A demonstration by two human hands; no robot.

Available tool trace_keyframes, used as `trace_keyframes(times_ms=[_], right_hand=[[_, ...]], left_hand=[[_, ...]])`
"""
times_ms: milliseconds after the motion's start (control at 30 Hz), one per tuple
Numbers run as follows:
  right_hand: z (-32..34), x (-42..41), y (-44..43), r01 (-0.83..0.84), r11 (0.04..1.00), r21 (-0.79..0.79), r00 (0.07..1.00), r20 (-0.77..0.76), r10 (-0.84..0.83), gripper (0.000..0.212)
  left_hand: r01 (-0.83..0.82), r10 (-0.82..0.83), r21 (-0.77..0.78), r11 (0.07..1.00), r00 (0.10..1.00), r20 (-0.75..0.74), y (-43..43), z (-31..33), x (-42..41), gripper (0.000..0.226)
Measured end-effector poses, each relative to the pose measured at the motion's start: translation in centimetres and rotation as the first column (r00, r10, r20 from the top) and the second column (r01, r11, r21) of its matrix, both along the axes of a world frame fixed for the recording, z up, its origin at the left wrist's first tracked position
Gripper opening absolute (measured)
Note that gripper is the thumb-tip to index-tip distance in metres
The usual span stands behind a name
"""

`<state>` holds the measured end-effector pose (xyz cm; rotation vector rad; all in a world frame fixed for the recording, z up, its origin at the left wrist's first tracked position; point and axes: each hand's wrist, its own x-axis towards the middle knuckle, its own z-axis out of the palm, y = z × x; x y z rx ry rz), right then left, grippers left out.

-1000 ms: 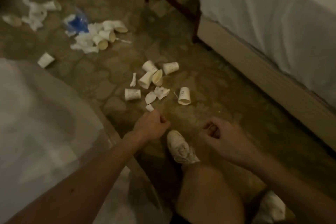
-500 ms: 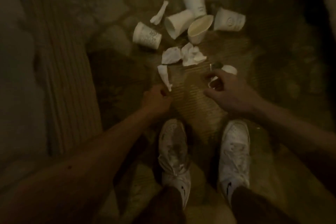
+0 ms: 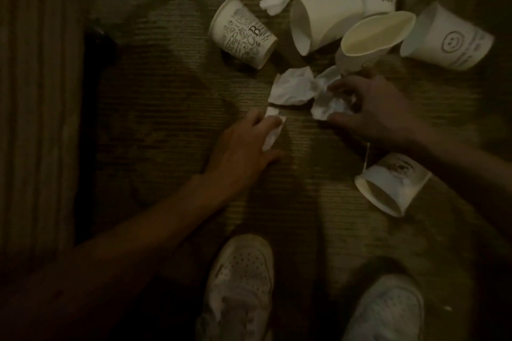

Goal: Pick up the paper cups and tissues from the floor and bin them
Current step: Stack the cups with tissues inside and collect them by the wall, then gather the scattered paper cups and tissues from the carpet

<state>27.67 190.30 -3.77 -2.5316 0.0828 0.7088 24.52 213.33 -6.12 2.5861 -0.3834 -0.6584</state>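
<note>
R grip point(image 3: 371, 108) pinching tissue point(image 3: 329, 109), L grip point(image 3: 243, 147) touching scrap point(image 3: 273, 130), dim ribbed floor point(image 3: 166, 119)

A dim olive-brown floor point(image 3: 166, 124) with a fine ribbed texture and paler, stone-shaped patches fills the view. Along its left edge runs a tall, pale, vertically ribbed panel point(image 3: 36, 91), with a small dark object point(image 3: 97, 41), too shadowed to identify, just beside it. At the bottom stand two white perforated lace-up sneakers, the left sneaker point(image 3: 243, 279) well apart from the right sneaker point(image 3: 388, 310). A tiny white speck point(image 3: 447, 308) lies near the latter, and a thin pale stick point(image 3: 367, 158) lies further up.
</note>
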Motion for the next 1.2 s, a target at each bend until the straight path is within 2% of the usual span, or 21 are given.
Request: trace_keyframes(times_ms=[100,200,300,400,567,600,700,833,933,1033,1100,1200], right_hand=[[-0.5,0.9,-0.5,-0.111,0.993,-0.037,0.993,0.047,0.113,0.047],[-0.6,1.8,-1.1,-0.122,0.993,0.003,0.989,0.083,0.121,0.024],[0.7,1.7,-2.6,-0.001,0.997,0.074,0.998,0.058,-0.003,0.008],[1.5,0.1,-4.8,0.140,0.983,0.120,0.990,0.000,-0.141,0.012],[0.7,-2.0,-7.7,0.319,0.933,0.166,0.948,-0.072,-0.311,0.017],[0.7,-2.2,-8.2,0.346,0.922,0.175,0.938,-0.086,-0.336,0.017],[1.1,-3.1,-9.5,0.409,0.894,0.182,0.912,-0.102,-0.396,0.014],[0.9,-4.3,-10.2,0.461,0.866,0.194,0.887,-0.121,-0.445,0.013],[0.7,-4.6,-10.2,0.538,0.810,0.234,0.843,-0.165,-0.512,0.021],[1.1,-4.6,-10.1,0.610,0.750,0.257,0.792,-0.219,-0.569,0.027],[1.4,-4.5,-10.1,0.648,0.703,0.293,0.761,-0.253,-0.597,0.030],[1.5,-4.5,-9.8,0.668,0.668,0.328,0.744,-0.293,-0.601,0.027]], left_hand=[[0.012,-0.001,-0.120,0.993,0.995,0.095,0.3,-1.1,0.1,0.038],[0.093,-0.073,-0.146,0.985,0.987,0.141,0.7,-1.8,0.5,0.023],[0.136,-0.110,-0.157,0.978,0.980,0.168,0.2,-1.6,0.4,0.025],[0.186,-0.129,-0.245,0.952,0.964,0.232,-2.0,-1.0,0.0,0.029],[0.279,-0.236,-0.283,0.918,0.955,0.178,-7.4,-0.3,1.1,0.011],[0.331,-0.293,-0.293,0.897,0.942,0.165,-8.3,-0.1,1.5,0.016],[0.538,-0.510,-0.241,0.808,0.843,0.171,-10.6,-0.3,2.9,0.034],[0.737,-0.711,-0.080,0.671,0.671,0.209,-12.5,-1.1,4.3,0.034],[0.816,-0.780,0.006,0.579,0.551,0.298,-12.8,-1.1,5.0,0.025],[0.834,-0.783,0.053,0.549,0.491,0.382,-12.3,-1.4,4.9,0.022],[0.817,-0.761,0.047,0.575,0.512,0.399,-11.6,-1.6,4.4,0.020],[0.709,-0.661,-0.018,0.705,0.667,0.345,-9.7,-1.4,3.8,0.018]])
